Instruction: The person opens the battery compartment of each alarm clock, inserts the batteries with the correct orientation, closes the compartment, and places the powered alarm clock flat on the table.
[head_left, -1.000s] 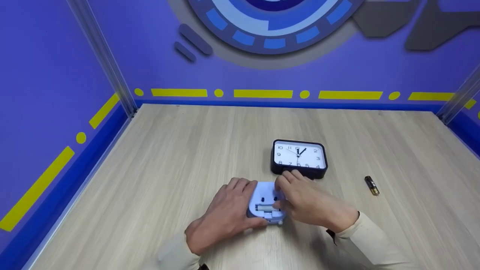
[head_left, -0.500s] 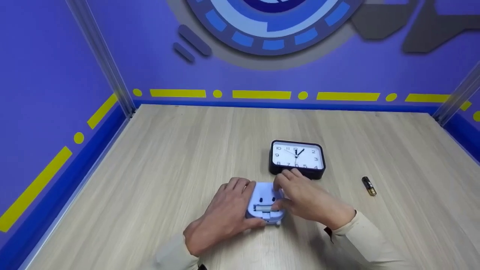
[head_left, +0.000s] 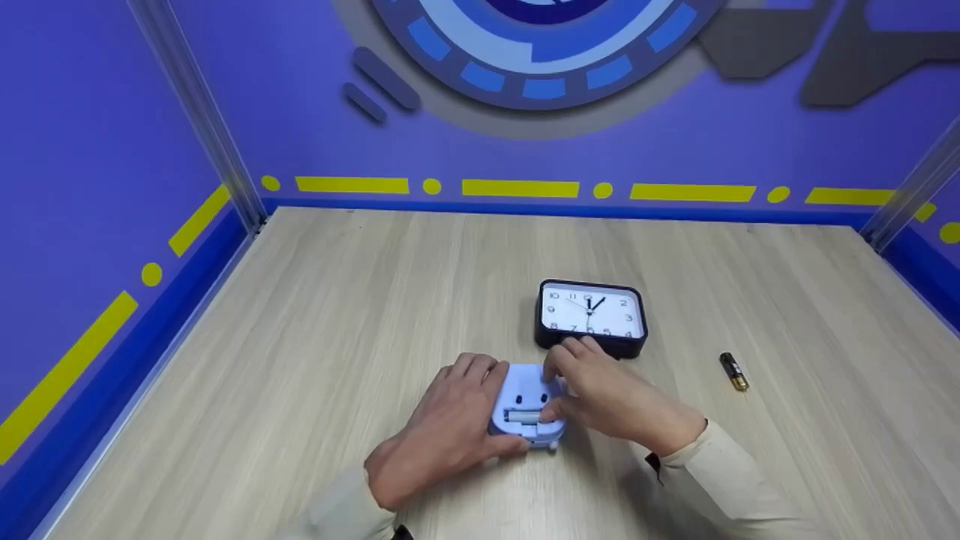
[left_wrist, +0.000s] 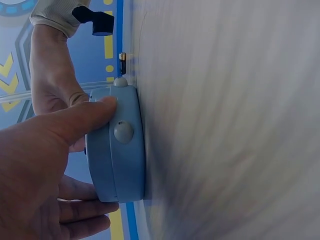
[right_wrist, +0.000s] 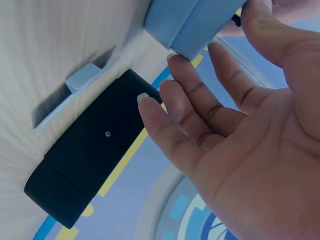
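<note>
A small light blue alarm clock (head_left: 529,380) lies with its back up on the table, two black knobs showing. In its uncovered battery slot sits a pale battery (head_left: 521,416). My left hand (head_left: 448,412) grips the clock's left side, fingers along the far edge and the thumb on the near side by a round foot (left_wrist: 123,132). From the right, my right hand (head_left: 611,394) holds the clock, its thumb pressing at the battery's right end and its fingertips at the far edge. A light blue battery cover (right_wrist: 84,77) lies on the table, hidden in the head view.
Just behind my right hand lies a black rectangular clock (head_left: 591,313), face up. A loose black and gold battery (head_left: 734,372) rests on the wooden table (head_left: 360,300) to the right. Purple panels (head_left: 480,150) stand at the table's back and sides.
Both hands keep their hold on the light blue clock, and the right thumb stays at the battery. The head view has shifted slightly; nothing else has visibly moved.
</note>
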